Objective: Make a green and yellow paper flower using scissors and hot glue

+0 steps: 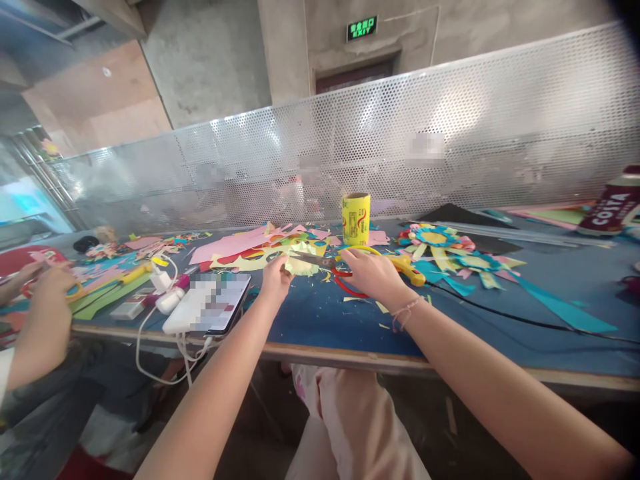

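My left hand (276,277) pinches a pale green paper piece (302,265) with a scalloped edge, just above the blue table (320,317). In my right hand (373,272) is a pair of red-handled scissors (345,288). Their blades point left and reach the green paper's right part; whether they are cutting it I cannot tell. A yellow glue gun (411,270) with a black cord lies partly behind my right hand. Pink, red and yellow paper scraps (240,245) are piled behind my left hand.
A yellow tape roll (356,220) stands behind the scissors, with paper flowers (434,240) to its right. A phone (233,307), a white power bank (187,310) and cables lie left. A COSTA bottle (611,203) stands far right. At left, a co-worker's hand (53,287) holds orange-handled scissors.
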### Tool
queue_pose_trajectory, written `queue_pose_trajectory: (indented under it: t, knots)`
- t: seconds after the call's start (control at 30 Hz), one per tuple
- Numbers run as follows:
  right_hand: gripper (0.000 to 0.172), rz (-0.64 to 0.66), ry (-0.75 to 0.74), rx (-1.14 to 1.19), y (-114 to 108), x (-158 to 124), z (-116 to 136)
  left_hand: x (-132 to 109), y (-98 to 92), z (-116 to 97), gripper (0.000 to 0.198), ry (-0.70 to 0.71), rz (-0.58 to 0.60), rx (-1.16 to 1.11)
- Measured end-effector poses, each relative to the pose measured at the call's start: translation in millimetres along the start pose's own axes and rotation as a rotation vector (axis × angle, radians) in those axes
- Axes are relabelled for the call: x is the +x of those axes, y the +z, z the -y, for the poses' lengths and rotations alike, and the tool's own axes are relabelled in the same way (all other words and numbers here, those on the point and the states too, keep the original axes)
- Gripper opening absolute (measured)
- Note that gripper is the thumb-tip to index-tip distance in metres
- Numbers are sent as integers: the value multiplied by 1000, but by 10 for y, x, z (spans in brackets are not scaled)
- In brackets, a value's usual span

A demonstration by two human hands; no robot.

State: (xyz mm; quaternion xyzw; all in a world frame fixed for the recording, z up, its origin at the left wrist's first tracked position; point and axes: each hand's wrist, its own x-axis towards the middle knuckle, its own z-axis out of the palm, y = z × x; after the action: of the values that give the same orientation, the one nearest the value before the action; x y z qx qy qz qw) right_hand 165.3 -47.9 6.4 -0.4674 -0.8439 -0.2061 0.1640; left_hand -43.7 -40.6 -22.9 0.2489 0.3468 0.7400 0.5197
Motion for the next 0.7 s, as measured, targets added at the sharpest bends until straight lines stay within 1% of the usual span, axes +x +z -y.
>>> queue_pose_trajectory:
  t: [0.23,0.47,0.7]
  knots:
    - [29,21,-4,20,-35,-1,9,4,6,-3,15,25,-28,71]
    - [28,8,-17,6,-39,-11,2,16,3,-2,16,31,-47,46]
    - [27,6,-8,2,-48,-10,-2,11,9,-6,12,25,-90,65]
